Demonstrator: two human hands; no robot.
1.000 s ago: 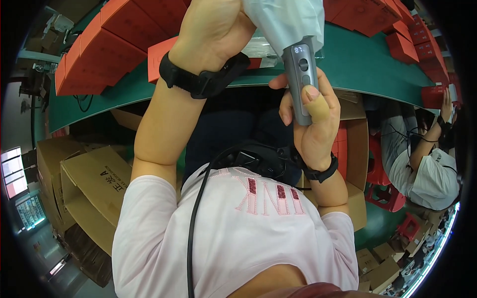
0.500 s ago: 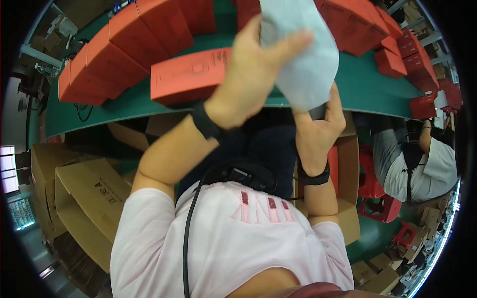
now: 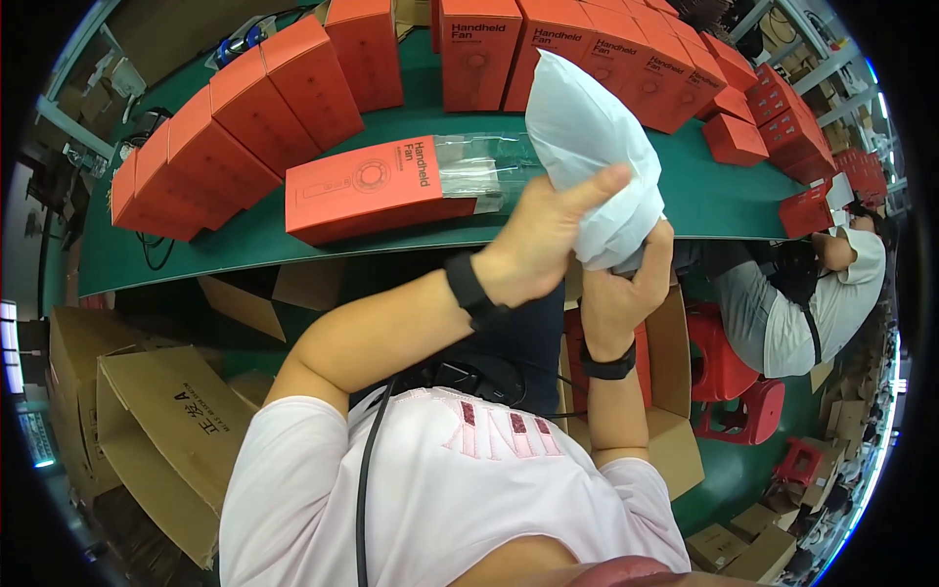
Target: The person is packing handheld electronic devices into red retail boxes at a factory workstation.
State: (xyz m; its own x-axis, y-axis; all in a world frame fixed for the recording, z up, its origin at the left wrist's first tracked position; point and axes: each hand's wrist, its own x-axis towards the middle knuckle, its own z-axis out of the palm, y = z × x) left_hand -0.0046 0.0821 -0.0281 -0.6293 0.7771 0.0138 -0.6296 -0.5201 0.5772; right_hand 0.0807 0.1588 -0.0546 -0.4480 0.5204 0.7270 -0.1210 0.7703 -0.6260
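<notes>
Both hands hold a white bag (image 3: 592, 137) in front of me, its pointed end up and away over the table. My left hand (image 3: 548, 230) grips its left side, thumb laid across the front. At the lower end my right hand (image 3: 621, 293) is closed around the bag and a grey piece (image 3: 631, 260) showing at its mouth; what the bag contains is hidden. Left of the hands, an orange-red carton (image 3: 362, 191) lies on its side on the green table (image 3: 430, 98). Clear plastic packaging (image 3: 489, 168) lies against its right end.
Upright orange-red cartons (image 3: 479, 59) stand in rows along the back and left. Open cardboard boxes (image 3: 171, 411) are at my lower left, and another cardboard box (image 3: 675, 435) is by my right arm. A person (image 3: 822, 303) sits at right near red stools (image 3: 748, 411).
The white bag has come down and nearer, and my left hand has moved right and lower onto it. The clear plastic and more of the table have come into view.
</notes>
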